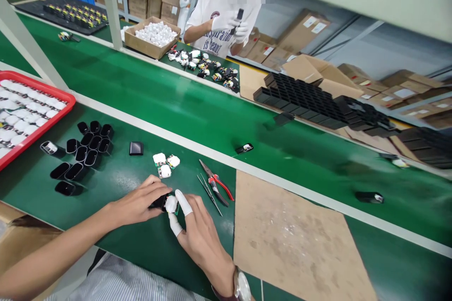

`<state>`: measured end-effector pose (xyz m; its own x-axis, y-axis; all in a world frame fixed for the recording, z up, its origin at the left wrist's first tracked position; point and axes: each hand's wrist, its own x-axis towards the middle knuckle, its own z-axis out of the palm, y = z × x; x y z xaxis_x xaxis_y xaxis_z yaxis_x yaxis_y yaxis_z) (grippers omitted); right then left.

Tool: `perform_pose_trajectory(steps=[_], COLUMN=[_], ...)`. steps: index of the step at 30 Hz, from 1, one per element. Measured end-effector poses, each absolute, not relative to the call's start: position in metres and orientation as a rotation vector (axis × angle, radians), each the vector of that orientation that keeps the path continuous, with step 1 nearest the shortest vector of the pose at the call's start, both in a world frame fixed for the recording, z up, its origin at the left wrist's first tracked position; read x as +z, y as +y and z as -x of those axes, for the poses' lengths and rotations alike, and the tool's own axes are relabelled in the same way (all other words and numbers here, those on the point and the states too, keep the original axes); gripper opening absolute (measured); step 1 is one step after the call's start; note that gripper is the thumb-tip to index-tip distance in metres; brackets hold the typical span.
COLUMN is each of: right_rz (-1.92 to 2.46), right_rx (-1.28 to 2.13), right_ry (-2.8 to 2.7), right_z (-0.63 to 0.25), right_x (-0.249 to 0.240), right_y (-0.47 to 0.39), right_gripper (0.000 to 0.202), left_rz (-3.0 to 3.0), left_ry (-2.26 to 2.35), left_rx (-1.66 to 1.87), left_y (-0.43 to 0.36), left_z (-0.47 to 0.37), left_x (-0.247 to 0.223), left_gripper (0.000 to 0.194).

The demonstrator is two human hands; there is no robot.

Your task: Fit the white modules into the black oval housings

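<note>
One black housing [161, 201] is sitting gripped in the left hand [146, 201] over the near bench [141, 240], the right hand [198, 226] pinching a probably light, fragile white-topped circuit board [171, 204], best held by its edges.

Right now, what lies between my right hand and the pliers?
In the head view, the metal tweezers lie between your right hand and the pliers.

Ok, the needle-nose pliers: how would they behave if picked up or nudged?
The needle-nose pliers look metal-bodied, so probably stiff and fairly heavy for their size. Lying flat in a forked shape, they'd likely slide or pivot rather than roll.
</note>
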<state>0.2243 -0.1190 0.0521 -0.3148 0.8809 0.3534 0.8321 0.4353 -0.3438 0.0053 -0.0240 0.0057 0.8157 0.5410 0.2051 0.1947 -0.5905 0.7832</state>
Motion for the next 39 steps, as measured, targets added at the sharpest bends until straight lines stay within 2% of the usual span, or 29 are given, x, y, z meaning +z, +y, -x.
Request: perform_pose_trajectory(steps=[6,18,29,39], right_rz=[1.463,1.413,1.375,1.402], right_rx=[0.057,0.018,-0.025,0.028], right_ry=[-2.336,-2.466,-2.479,-2.546], right_z=[-0.223,-0.225,-0.237,-0.235], right_x=[0.06,0.065,0.073,0.072], right_y=[-0.116,-0.108,-0.107,-0.105], right_gripper=[0.06,0.042,0.033,0.035], left_rz=[-2.173,-2.203,-2.217,-2.262], left_ry=[0.55,0.547,0.556,0.543], left_rx=[0.535,0.564,0.589,0.612], left_y=[-0.025,-0.025,-0.027,-0.028], left_z=[-0.007,-0.009,-0.011,-0.012], left_x=[0.008,0.007,0.002,0.002], left_gripper=[0.056,0.049,0.057,0.054])
